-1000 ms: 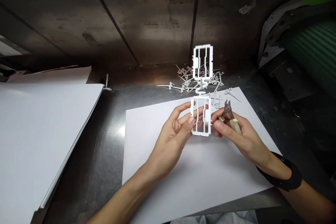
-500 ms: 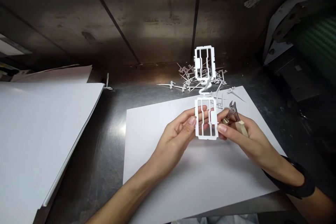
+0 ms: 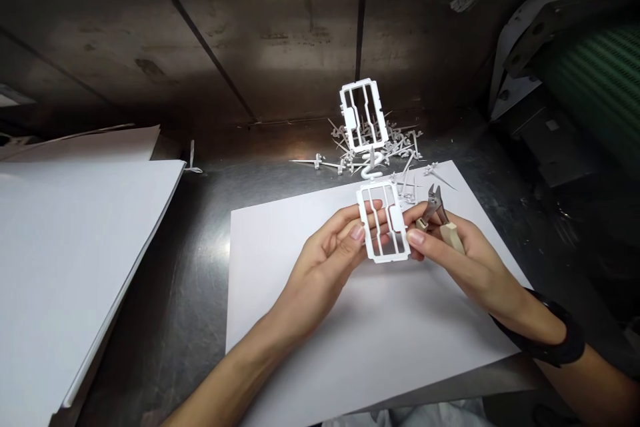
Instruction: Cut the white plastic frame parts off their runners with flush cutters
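Note:
Two white plastic frames with thin inner bars are joined by a curved sprue (image 3: 371, 172). The near frame (image 3: 397, 219) is pinched at its left edge by my left hand (image 3: 317, 267), with some fingers behind it. My right hand (image 3: 473, 270) touches that frame's right edge with the thumb and also holds a pair of nippers (image 3: 452, 237), their handles light and metal jaws pointing up and away. Beyond the sprue, the far frame (image 3: 353, 119) stands out unsupported by a hand, in front of a pile of sprue scraps (image 3: 400, 140).
Under my hands a white sheet (image 3: 300, 373) lies on the metal table (image 3: 165, 293). A stack of white sheets (image 3: 90, 247) is at the left. A metal wall (image 3: 290, 33) closes off the back, and dark machinery (image 3: 555, 53) stands at the right.
The joined frames have tilted, their far end leaning left. Both hands keep their hold. The whole view has shifted slightly, so most things appear a little further left.

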Motion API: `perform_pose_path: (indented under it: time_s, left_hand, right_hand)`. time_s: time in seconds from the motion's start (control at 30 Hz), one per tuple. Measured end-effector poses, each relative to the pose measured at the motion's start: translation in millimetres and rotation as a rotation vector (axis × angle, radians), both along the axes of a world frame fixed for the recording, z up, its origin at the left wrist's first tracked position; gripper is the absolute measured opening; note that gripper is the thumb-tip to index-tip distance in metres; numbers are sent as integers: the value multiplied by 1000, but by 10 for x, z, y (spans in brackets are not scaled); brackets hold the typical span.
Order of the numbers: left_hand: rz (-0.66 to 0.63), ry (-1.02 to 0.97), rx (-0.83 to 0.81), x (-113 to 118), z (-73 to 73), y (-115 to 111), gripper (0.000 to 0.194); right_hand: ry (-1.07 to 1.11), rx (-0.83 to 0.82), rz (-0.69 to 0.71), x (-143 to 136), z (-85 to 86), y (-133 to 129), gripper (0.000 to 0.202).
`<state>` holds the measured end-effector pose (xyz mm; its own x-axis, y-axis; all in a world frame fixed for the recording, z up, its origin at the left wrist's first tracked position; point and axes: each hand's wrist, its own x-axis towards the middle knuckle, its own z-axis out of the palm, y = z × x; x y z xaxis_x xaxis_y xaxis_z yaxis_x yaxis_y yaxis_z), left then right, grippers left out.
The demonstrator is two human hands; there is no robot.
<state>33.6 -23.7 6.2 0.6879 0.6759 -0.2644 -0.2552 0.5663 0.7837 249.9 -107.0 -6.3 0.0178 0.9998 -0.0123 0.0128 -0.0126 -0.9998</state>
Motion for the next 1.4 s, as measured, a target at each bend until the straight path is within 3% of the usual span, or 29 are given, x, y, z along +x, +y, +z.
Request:
perform_pose_path:
  time_s: [0.27, 0.47, 0.8, 1.07, 1.4]
  left_hand:
    - [17, -24, -29, 4, -11, -18, 43]
    - [-22, -33, 44, -40, -34, 7, 43]
    - [0, 119, 246, -84, 12, -52, 36]
    - [27, 43, 235, -79, -68, -73, 34]
    - [46, 15, 160, -76, -62, -64, 37]
  right_hand:
    - [-7, -8, 6, 4, -5, 0, 10]
    - [6, -77, 3, -28, 23, -12, 15]
    - [12, -188, -66, -141, -14, -31, 42]
    - [1, -259, -127, -150, -147, -62, 58]
    - [-71, -252, -185, -162, -202, -84, 53]
